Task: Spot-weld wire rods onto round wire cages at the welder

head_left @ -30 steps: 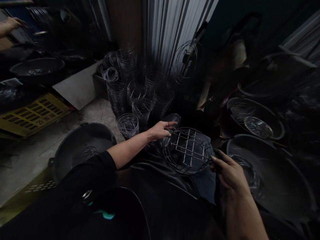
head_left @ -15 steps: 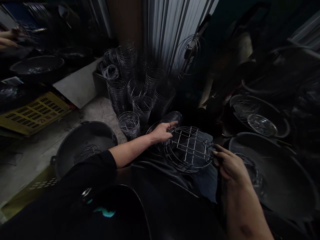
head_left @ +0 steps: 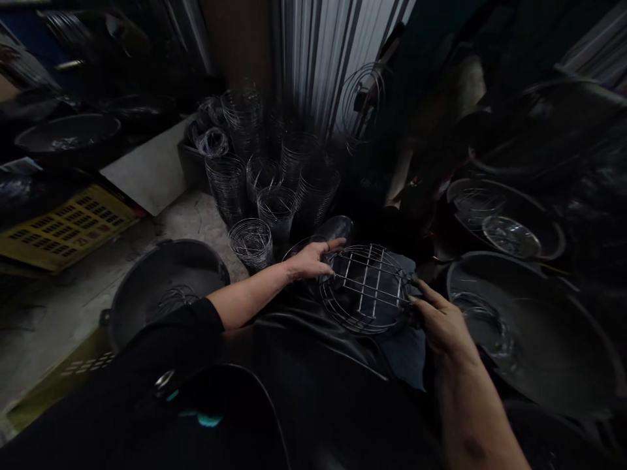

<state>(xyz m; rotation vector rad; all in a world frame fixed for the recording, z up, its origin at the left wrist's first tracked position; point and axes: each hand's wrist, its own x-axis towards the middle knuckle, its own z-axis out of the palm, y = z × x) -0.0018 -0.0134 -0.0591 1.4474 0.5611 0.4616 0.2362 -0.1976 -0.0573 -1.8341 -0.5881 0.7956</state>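
A round wire rack (head_left: 366,287) with crossing bars lies over my lap, on dark sheeting and bluish-grey cloth. On its left rim is my left hand (head_left: 309,261), index finger and thumb spread to either side of the edge; its other fingers are mostly hidden underneath. At the opposite rim, my right hand (head_left: 443,323) pinches the edge between thumb and fingers. Whether any small piece is also in that pinch is too dark to tell. More wire rings appear stacked beneath the rack's bars.
Stacks of wire rings (head_left: 251,245) stand on the floor ahead. A dark basin (head_left: 125,294) with loose wires sits left, and a larger basin (head_left: 553,339) holds wire coils at right. Behind it is another basin (head_left: 553,238). A yellow crate (head_left: 73,225) stands far left.
Both hands and the rack stay in nearly the same place, with a slight shift of the whole view. My right hand has edged a little inward along the rim.
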